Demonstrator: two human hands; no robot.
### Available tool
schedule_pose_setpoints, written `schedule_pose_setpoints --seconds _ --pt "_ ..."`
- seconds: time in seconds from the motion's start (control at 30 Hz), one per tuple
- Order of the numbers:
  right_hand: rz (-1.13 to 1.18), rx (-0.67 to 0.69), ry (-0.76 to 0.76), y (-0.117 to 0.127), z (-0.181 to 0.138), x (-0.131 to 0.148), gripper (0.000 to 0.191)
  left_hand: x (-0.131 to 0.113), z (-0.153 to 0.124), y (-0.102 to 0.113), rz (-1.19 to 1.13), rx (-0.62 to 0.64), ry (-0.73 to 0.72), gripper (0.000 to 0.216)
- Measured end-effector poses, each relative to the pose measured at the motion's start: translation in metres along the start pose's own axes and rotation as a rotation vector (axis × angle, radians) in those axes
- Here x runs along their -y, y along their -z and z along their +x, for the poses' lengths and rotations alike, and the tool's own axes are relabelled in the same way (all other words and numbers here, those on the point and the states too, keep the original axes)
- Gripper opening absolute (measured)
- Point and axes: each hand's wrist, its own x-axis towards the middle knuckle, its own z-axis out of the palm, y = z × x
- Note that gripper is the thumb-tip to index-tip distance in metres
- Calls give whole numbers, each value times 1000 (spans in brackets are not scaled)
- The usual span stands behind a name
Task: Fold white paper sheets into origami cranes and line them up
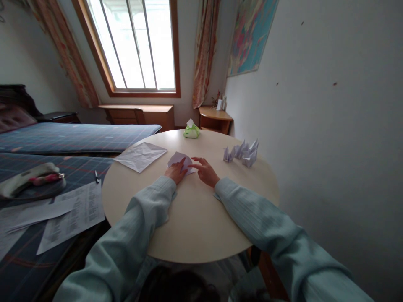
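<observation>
A small, partly folded piece of pale lilac paper (179, 160) lies on the round beige table (195, 226). My left hand (175, 172) presses down on its near left edge with the fingers lying flat. From the right, my right hand (204, 170) touches the paper with its index finger stretched out and the other fingers curled. Neither hand lifts the paper off the table.
A creased white sheet (140, 156) lies left of the hands. Several finished folded paper figures (243, 152) stand at the right by the wall. A green tissue pack (191, 131) sits at the far edge. A bed (63, 142) with printed papers (67, 214) and a pen (96, 176) is on the left.
</observation>
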Motion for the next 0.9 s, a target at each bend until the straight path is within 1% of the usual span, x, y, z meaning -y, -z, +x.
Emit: schedule_pose_setpoints --seconds 0.07,0.17,0.3,0.4,0.5,0.7,0.9 --pt "-85 47 2 -1 -1 -1 54 1 0 -1 -9 -6 -8 59" --pt "-209 113 -57 -2 -2 -3 51 3 0 -2 -53 0 -24 61" --pt "-295 186 -137 1 -3 -4 40 4 1 -3 -98 20 -83 48" --pt "-296 206 -157 3 -1 -4 31 4 2 -7 -130 45 -137 42" --pt "-271 209 -159 2 0 -5 24 6 3 -11 -168 39 -166 39" --pt "-166 228 -60 0 0 -8 24 15 6 -17 -236 45 -243 35" --pt "-149 227 -47 6 0 -9 16 21 8 -18 -284 36 -267 27"
